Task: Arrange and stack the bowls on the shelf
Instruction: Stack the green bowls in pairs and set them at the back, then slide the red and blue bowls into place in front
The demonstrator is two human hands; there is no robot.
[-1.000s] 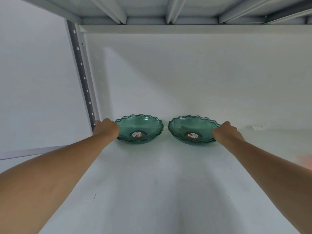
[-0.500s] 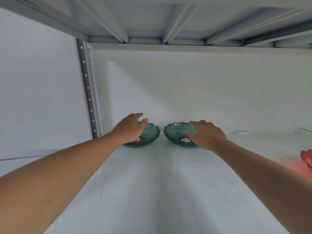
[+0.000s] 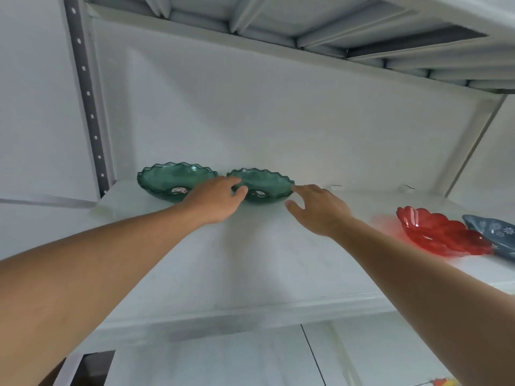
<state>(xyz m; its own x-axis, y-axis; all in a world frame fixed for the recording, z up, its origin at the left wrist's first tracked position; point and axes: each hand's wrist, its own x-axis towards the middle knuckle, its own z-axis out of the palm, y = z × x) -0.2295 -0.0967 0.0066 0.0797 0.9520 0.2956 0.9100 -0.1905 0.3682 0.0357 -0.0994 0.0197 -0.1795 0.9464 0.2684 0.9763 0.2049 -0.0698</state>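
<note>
A: Both green bowls sit side by side at the shelf's [image 3: 250, 274] back, around eleven o'clock. How would you stack them?

B: The left hand [image 3: 214, 201] is spread loosely over the seam, holding nothing. The right hand [image 3: 320, 210] is also open, just beside the right green bowl [image 3: 267, 181]. Pinch its rim, lift it, and nest it in the left green bowl [image 3: 167, 176].

A: Anything unclear?

B: The red bowl [image 3: 434, 235] overlaps a cut-off blue dish [image 3: 496, 232] at three o'clock.

Two bowls [image 3: 178, 181] side by side at shelf [image 3: 250, 260] back-left
</note>
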